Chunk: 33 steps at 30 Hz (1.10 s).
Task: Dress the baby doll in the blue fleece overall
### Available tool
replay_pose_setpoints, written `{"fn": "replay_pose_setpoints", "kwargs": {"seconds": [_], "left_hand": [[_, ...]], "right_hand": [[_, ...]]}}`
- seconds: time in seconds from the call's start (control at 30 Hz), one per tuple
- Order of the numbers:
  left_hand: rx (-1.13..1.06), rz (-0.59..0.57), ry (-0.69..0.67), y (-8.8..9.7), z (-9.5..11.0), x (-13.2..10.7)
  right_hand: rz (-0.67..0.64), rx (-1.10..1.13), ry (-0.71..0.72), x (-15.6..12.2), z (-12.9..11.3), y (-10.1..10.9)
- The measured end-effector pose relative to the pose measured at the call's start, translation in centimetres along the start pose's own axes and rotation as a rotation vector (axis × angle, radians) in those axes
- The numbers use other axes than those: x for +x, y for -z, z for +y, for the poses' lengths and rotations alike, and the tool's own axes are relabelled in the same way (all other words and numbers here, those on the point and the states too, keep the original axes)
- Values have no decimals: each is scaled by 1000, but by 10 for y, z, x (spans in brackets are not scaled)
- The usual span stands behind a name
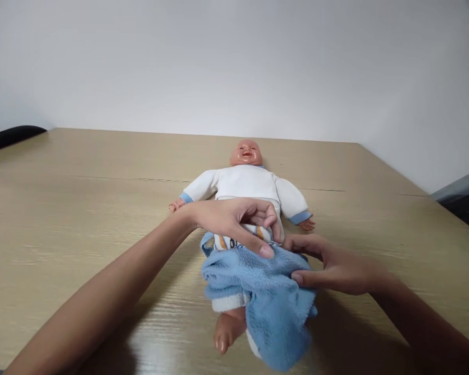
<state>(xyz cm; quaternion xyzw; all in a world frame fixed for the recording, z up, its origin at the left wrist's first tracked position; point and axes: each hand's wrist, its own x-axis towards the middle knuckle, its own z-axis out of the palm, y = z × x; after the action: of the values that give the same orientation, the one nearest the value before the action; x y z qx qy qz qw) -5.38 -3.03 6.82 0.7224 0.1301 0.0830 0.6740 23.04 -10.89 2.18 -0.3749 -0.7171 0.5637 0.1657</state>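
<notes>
A baby doll (247, 179) lies on its back, head away from me, in a white long-sleeved top with blue cuffs. Blue terry overalls (269, 281) are bunched around its legs and hips, with a white patterned band showing near the waist. One bare doll foot (229, 330) sticks out of the left leg opening; the other foot is hidden by cloth. My left hand (242, 221) reaches across the waist, thumb and curled fingers closed on the overalls' upper edge. On the right side, my right hand (328, 263) grips the blue cloth, thumb on top and fingers partly hidden behind it.
The doll rests on a light wooden table (82, 219) with thin seams across it. A pale wall (219, 67) rises behind the far edge. Dark objects show at the left edge (15, 136) and the right edge (465, 200).
</notes>
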Motion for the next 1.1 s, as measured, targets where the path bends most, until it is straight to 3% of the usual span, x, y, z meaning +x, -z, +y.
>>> {"fn": "replay_pose_setpoints", "kwargs": {"seconds": [0.13,0.27,0.33,0.47,0.53,0.6,0.73,0.8,0.9,1.1], "left_hand": [[182,82,108,2,-2,-2],[319,-116,216,2,5,-5],[253,-140,154,2,5,-6],[155,18,6,-4,0,-5],[181,42,-34,-6,-4,-3],[162,-11,-47,-6,-9,0],[85,-187,14,-3,-21,3],[77,-247,35,-1,-25,3],[87,-258,-5,-1,-25,4],[156,-172,-129,-4,-14,8]], "right_hand": [[121,322,99,-5,4,-8],[234,461,169,-3,4,-10],[191,443,98,-3,4,-7],[-10,256,-48,-9,6,-2],[-37,201,-94,-12,8,-4],[6,284,-77,-14,11,-7],[249,485,128,-10,20,-12],[278,489,151,-8,23,-12],[152,459,108,-9,21,-11],[-134,328,-27,-13,-1,-17]]}}
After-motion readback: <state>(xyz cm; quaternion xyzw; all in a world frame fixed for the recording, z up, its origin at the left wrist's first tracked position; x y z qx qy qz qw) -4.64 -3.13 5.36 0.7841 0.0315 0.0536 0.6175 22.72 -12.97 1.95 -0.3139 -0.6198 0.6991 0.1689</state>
